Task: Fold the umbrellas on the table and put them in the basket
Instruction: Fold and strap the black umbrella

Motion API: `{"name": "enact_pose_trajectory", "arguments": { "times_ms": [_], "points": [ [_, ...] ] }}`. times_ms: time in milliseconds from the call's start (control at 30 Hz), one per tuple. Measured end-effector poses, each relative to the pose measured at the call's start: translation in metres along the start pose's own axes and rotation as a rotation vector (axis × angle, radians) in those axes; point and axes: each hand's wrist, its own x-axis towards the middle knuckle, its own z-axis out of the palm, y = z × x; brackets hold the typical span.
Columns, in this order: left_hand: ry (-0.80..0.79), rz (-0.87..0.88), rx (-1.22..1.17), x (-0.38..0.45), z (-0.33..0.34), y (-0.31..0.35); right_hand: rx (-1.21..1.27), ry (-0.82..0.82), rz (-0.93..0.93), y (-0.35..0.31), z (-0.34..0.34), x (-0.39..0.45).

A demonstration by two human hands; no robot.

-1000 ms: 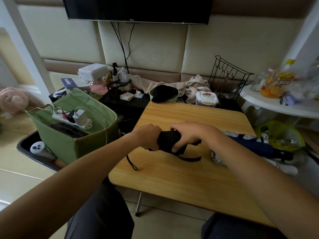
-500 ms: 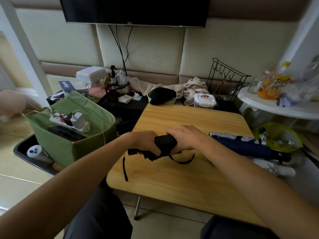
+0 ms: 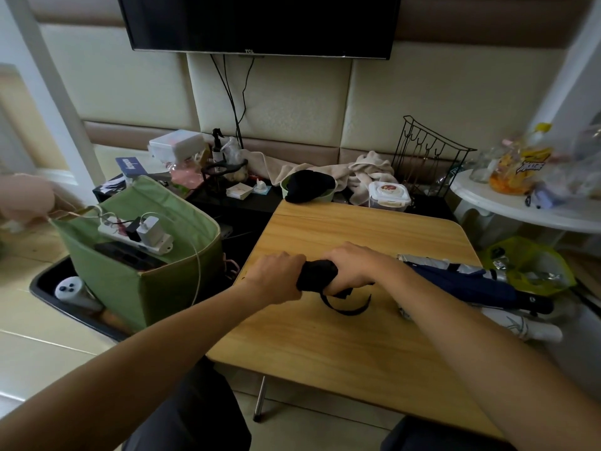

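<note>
A folded black umbrella (image 3: 317, 275) lies crosswise over the wooden table (image 3: 357, 346), its black strap hanging in a loop below it. My left hand (image 3: 276, 278) grips its left end and my right hand (image 3: 353, 268) wraps its right part. A navy blue umbrella (image 3: 468, 284) with a silver lining and a black handle lies at the table's right edge. Beside it, nearer to me, lies a white umbrella (image 3: 527, 327). A green fabric basket (image 3: 136, 284) stands on the floor left of the table, holding a power strip and chargers.
A black tray (image 3: 48, 294) under the basket also holds a white controller. Behind the table are a green bowl (image 3: 309, 190), a towel, a wipes box (image 3: 388, 195) and a wire rack (image 3: 429, 154). A white round side table (image 3: 520, 213) and a yellow bag (image 3: 533, 265) stand at the right.
My hands have moved closer together on the black umbrella and covered its handle. The hanging wrist cord at the left is no longer visible. The camera view shifted slightly.
</note>
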Motion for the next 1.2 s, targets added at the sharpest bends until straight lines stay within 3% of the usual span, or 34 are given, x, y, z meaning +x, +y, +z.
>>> {"name": "enact_pose_trajectory", "arguments": {
  "times_ms": [100,233,333,400,467,600,700,833,967,1200],
  "points": [
    [-0.115,-0.075,-0.177,0.003,-0.003,-0.009,-0.149,0.103,-0.074,-0.002,0.003,0.002],
    [-0.397,-0.091,-0.618,0.004,-0.012,-0.02,-0.353,0.187,-0.117,-0.005,0.006,0.002],
    [-0.621,-0.06,-0.826,0.0,-0.02,-0.029,-0.306,0.176,-0.096,-0.008,0.005,-0.002],
    [-0.664,-0.035,-0.825,0.0,-0.021,-0.03,-0.248,0.098,-0.078,-0.01,0.002,-0.004],
    [-0.54,0.012,-0.664,-0.001,-0.019,-0.025,-0.191,0.005,-0.05,-0.007,-0.001,-0.005],
    [-0.144,0.137,-0.084,-0.008,-0.008,-0.007,0.057,-0.232,0.063,0.007,-0.005,-0.005],
    [-0.122,0.109,-0.122,-0.008,-0.002,-0.006,0.147,-0.301,0.024,0.012,-0.005,-0.003],
    [-0.338,-0.027,-0.653,-0.007,0.001,-0.02,0.155,-0.063,-0.042,0.018,-0.002,0.0],
    [-0.402,-0.174,-1.06,-0.015,0.014,-0.023,0.211,0.22,-0.045,0.027,0.004,0.01],
    [-0.349,-0.371,-1.245,-0.014,0.023,-0.018,0.377,0.628,-0.031,0.016,0.026,0.021]
  ]
}}
